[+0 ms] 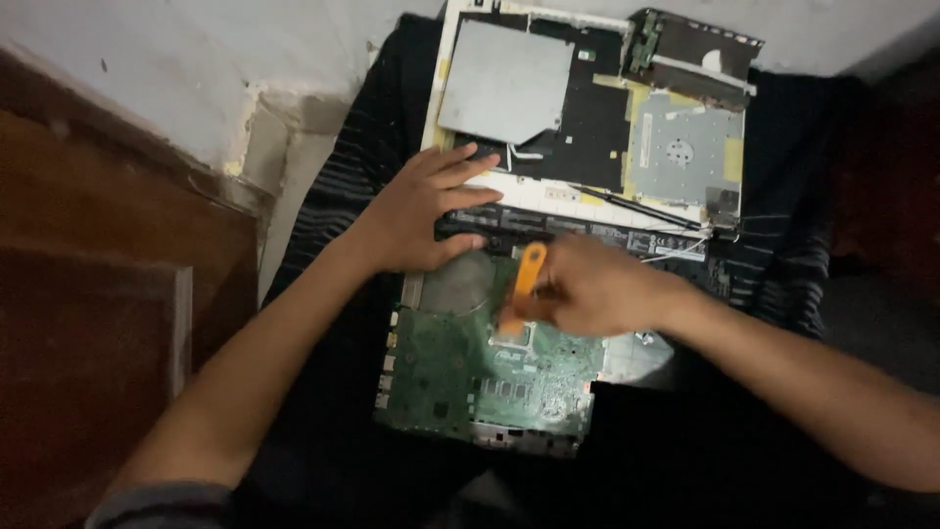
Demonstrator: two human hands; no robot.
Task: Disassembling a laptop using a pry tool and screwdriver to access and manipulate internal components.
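Note:
An opened laptop lies on a dark striped cloth (343, 186). Its green circuit board (460, 377) is bare at the near end. The white case half (587, 118), with grey metal plates, lies farther off. My left hand (421, 211) rests flat with fingers spread on the dark strip between the board and the case half. My right hand (597, 289) is blurred and grips an orange plastic pry tool (524, 279). The tool's lower end sits on the board's upper middle.
A brown wooden panel (88, 294) fills the left side. A pale wall and a worn corner (274, 127) lie behind the cloth. Thin black and white wires (666, 220) run by the hinge at the right. The right edge is dark.

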